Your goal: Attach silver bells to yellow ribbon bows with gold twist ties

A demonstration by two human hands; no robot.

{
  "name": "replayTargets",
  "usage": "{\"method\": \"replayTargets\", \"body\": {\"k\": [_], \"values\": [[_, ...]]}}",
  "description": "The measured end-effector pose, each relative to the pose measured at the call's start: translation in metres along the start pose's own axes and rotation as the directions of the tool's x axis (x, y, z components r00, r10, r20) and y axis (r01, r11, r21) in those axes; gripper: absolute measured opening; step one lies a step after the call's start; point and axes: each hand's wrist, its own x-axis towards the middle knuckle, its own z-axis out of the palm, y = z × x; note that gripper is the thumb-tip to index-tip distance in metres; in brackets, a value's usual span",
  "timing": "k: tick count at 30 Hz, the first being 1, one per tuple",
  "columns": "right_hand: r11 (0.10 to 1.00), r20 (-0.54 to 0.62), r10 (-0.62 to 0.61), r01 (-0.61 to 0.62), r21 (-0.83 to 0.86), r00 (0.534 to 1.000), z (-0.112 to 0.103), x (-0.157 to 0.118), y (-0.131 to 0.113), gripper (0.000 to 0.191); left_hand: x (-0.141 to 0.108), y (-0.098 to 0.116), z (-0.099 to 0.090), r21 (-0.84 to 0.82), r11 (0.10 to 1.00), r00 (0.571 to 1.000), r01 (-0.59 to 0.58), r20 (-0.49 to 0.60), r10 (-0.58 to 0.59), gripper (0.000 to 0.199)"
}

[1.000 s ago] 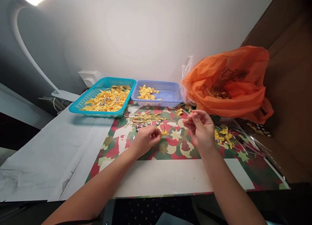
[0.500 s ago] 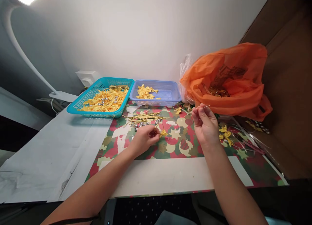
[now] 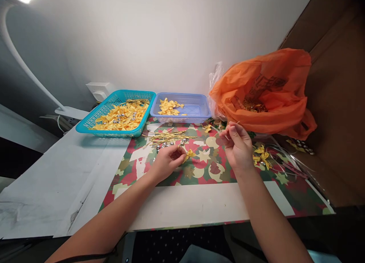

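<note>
My left hand (image 3: 168, 161) is closed in a pinch on a small yellow bow (image 3: 189, 155) with a thin gold loop at its fingertips. Raised to the right, my right hand (image 3: 237, 145) pinches a thin pale strand (image 3: 238, 122). Gold twist ties (image 3: 168, 137) lie in a loose pile behind my left hand, with small silver bells (image 3: 165, 144) just in front of them. Another yellow bow (image 3: 207, 128) lies on the patterned sheet between my hands, farther back. Right of my right wrist is a cluster of yellow bows (image 3: 262, 156) with silver bells.
A teal basket (image 3: 114, 133) at the left holds many yellow bows, bells and gold ties. Beside it a blue basket (image 3: 196, 110) holds fewer bows. An orange bag (image 3: 291, 103) stands at the right near a cardboard wall (image 3: 339, 103). A white lamp (image 3: 28, 73) rises at left.
The yellow bow at my left fingertips shows more fully. My right hand has shifted slightly left, and the strand in it points differently. The whole view has moved a little.
</note>
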Motion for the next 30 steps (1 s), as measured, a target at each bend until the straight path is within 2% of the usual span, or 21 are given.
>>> {"method": "replayTargets", "body": {"k": [3,7,11,16,19,26,30], "values": [[0.999,0.077,0.031,-0.030,-0.019,0.997,0.003,-0.004,0.000,0.026,0.001,0.000,-0.001,-0.186,0.975,0.993,0.118,0.016,-0.117,0.012],[1.000,0.082,0.027,-0.027,-0.010,0.996,0.002,-0.004,-0.001,0.025,0.002,0.001,-0.001,-0.318,0.917,0.970,0.241,0.096,-0.221,0.009],[0.999,0.090,0.047,-0.047,-0.002,0.995,0.003,-0.004,-0.003,0.026,0.003,0.005,-0.002,-0.351,0.860,0.929,0.371,0.130,-0.347,0.008],[0.999,0.139,0.048,-0.049,0.001,0.989,0.004,-0.008,-0.005,0.025,0.004,0.006,-0.002,-0.341,0.778,0.849,0.527,0.173,-0.499,0.011],[0.998,0.167,0.040,-0.032,-0.049,0.985,0.005,-0.009,-0.006,0.024,0.006,0.006,-0.002,-0.353,0.750,0.825,0.560,0.157,-0.542,0.005],[0.993,0.105,-0.002,0.014,-0.113,0.994,0.007,-0.010,-0.005,0.027,0.010,0.004,-0.001,-0.358,0.747,0.822,0.560,0.131,-0.554,0.010],[0.988,0.130,-0.033,0.051,-0.143,0.991,0.008,-0.011,-0.004,0.026,0.010,0.003,0.000,-0.351,0.758,0.829,0.549,0.118,-0.546,0.011]]}}
